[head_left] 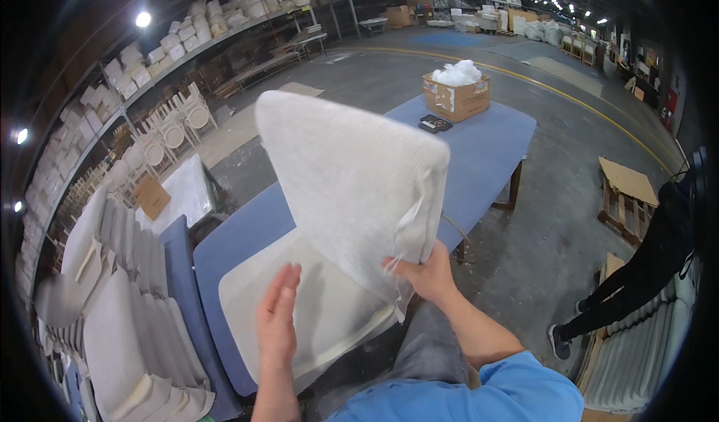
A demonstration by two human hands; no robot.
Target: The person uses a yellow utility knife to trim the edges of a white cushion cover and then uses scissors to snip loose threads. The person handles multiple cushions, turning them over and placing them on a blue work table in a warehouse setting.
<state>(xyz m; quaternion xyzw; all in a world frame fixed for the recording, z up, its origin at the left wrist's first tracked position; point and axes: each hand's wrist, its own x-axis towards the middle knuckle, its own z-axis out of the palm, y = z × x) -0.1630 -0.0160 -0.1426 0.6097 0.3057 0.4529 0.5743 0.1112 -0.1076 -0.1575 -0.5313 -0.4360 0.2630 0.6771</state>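
Fabric fills most of my view: a white seat cushion (352, 190) held up on its edge by my right hand (427, 272), whose fingers are clamped on its lower right corner where a loose flap of cover hangs down. I judge I hold it by that corner so the broad face tips toward me and I can look it over while the other hand stays free. My left hand (278, 321) is open and flat, fingers together, holding nothing; it hovers just below and left of the raised cushion, above a pale seat board (262, 302) that lies flat at the near edge of the blue tabletop (487, 152). So the cushion stands between my two hands, its bottom edge close over the board, the right hand gripping and the left apart from it. Along the left edge of the table, finished cushions are stacked (127, 302) on their sides, within easy reach. At the far end of the tabletop sits a cardboard box (457, 96) of white stuffing with a small dark object (435, 124) beside it. Another person's dark-trousered legs (636, 280) stand to my right.
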